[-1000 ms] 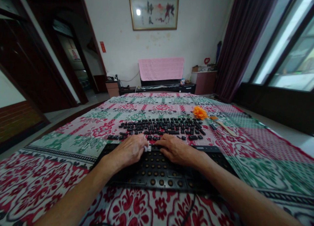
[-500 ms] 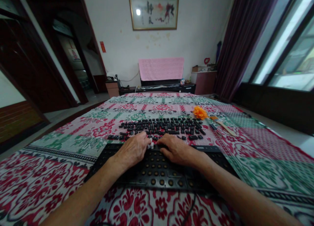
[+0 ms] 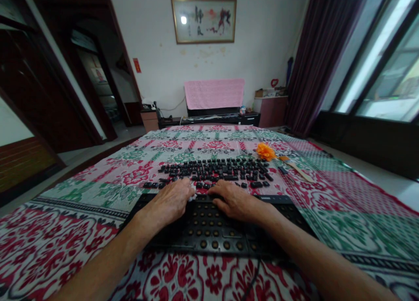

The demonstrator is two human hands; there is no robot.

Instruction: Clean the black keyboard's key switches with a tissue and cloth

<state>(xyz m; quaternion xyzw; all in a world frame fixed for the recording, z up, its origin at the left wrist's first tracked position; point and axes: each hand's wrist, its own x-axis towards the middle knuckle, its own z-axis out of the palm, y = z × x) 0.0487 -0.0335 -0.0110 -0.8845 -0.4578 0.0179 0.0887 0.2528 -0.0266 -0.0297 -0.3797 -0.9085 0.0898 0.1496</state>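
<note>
A black keyboard base (image 3: 212, 235) with its keycaps removed lies on the patterned cloth in front of me. My left hand (image 3: 170, 203) rests on its upper middle, fingers curled round a small white wad (image 3: 191, 197). My right hand (image 3: 234, 200) lies palm down beside it, fingers bent against the keyboard's top edge. Several loose black keycaps (image 3: 219, 170) are laid out in rows on the cloth just beyond both hands.
The red, green and white patterned cloth (image 3: 81, 231) covers the whole table. An orange flower-like item (image 3: 266, 151) and a wooden-handled brush (image 3: 296, 169) lie at the right beyond the keycaps. The keyboard cable (image 3: 253, 277) runs off the near edge. A pink-covered cabinet stands by the far wall.
Both hands have shifted slightly along the keyboard's top edge, with the white wad staying in my left fingers. The view has tilted a little.
</note>
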